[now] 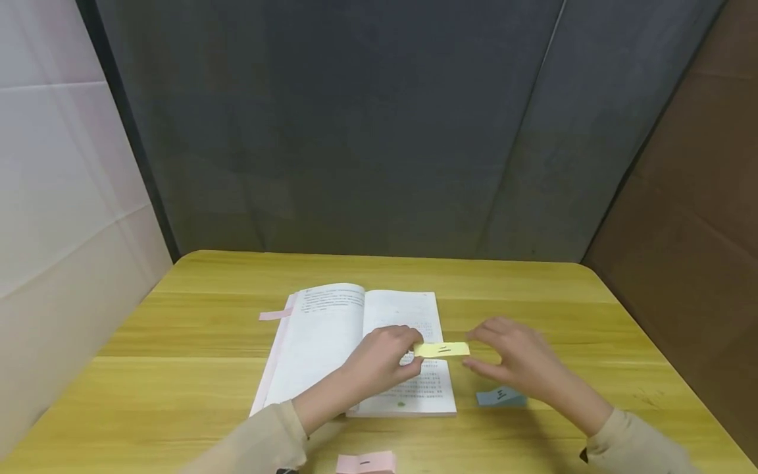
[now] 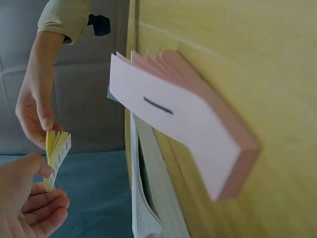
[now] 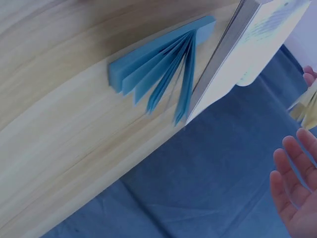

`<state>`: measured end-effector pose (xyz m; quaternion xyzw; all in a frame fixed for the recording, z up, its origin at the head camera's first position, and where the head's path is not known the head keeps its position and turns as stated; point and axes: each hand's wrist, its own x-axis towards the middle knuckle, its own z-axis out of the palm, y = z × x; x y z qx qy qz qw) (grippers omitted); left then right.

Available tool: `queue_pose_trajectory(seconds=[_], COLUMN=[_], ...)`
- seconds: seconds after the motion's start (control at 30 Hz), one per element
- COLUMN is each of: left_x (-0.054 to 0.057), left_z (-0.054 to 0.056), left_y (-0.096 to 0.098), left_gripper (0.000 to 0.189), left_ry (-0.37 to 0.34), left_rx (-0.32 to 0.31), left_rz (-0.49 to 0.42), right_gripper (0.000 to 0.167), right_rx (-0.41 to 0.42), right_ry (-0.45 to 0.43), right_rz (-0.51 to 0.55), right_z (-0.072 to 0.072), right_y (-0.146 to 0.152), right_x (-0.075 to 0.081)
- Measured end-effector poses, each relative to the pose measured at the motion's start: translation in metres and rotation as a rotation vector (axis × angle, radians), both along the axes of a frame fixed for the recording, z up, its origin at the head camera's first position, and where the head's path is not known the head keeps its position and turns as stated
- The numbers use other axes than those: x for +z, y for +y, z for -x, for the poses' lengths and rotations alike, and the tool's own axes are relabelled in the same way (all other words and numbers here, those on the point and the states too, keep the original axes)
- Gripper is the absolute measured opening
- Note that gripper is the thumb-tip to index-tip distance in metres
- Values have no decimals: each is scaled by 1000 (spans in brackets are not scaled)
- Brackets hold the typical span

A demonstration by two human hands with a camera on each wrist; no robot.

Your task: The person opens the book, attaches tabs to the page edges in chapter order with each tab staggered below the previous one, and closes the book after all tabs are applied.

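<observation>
My left hand (image 1: 381, 359) pinches one end of a yellow sticky note pad (image 1: 447, 349) between thumb and fingers. The pad, marked with two short dark strokes, is held up over the right page of an open book (image 1: 320, 349). In the left wrist view the leaves of the yellow pad (image 2: 59, 153) fan apart at the far end. Around that free end, thumb and fingers spread, is my right hand (image 1: 518, 352). Its fingers (image 3: 290, 158) look nearly straight in the right wrist view, and no object lies in them.
A pink sticky note pad (image 1: 366, 463) with one stroke lies at the table's near side. Right of the book sits a blue pad (image 1: 500, 396), its leaves fanned. One pink strip (image 1: 274, 315) sticks out of the book's left edge. Dark cloth (image 1: 355, 131) hangs behind the table.
</observation>
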<state>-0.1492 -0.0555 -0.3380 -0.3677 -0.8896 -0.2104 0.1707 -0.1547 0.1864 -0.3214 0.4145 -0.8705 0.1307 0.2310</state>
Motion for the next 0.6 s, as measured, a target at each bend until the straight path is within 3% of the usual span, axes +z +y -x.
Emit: queue_pose_trajectory(seconds=[0.3, 0.6], left_x=[-8, -13], left_z=[-6, -8], left_y=[-10, -12], left_gripper=[14, 13], left_ry=[13, 21], left_rx=[-3, -7], left_rz=[-36, -55], right_gripper=[29, 24], right_rx=[10, 63], right_ry=[-24, -2], right_rz=[-12, 61], right_z=[-1, -1], right_y=[-10, -19], right_x=[-3, -4])
